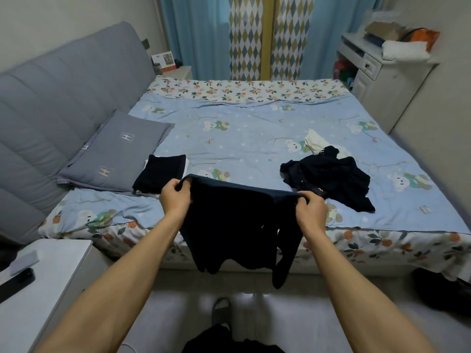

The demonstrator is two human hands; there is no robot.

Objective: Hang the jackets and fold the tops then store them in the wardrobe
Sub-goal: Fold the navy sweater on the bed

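1. Hard to read the dark top (229, 225) at all; it's so black that seams and sleeves blur together, and you only get a limp knit-looking shape with ragged ends dangling below the near edge of the bed (254, 118).
2. Left hand (175, 197) has its fingers curled over the top's upper edge, and right hand (311, 208) grips the other end the same way, so the cloth hangs stretched between them in front of the bed.
3. Folded stack (159, 175) is a neat dark rectangle near the bed's left edge, touching the grey pillow (114, 151). A pale layer peeks out underneath, can't tell what it is.
4. Crumpled pile (328, 179) sits toward the right edge, dark floppy fabric with a white piece (316, 142) half buried behind it.
5. Tabletop (51, 276) at lower left is cut off by the frame, with a phone (15, 282) on it.
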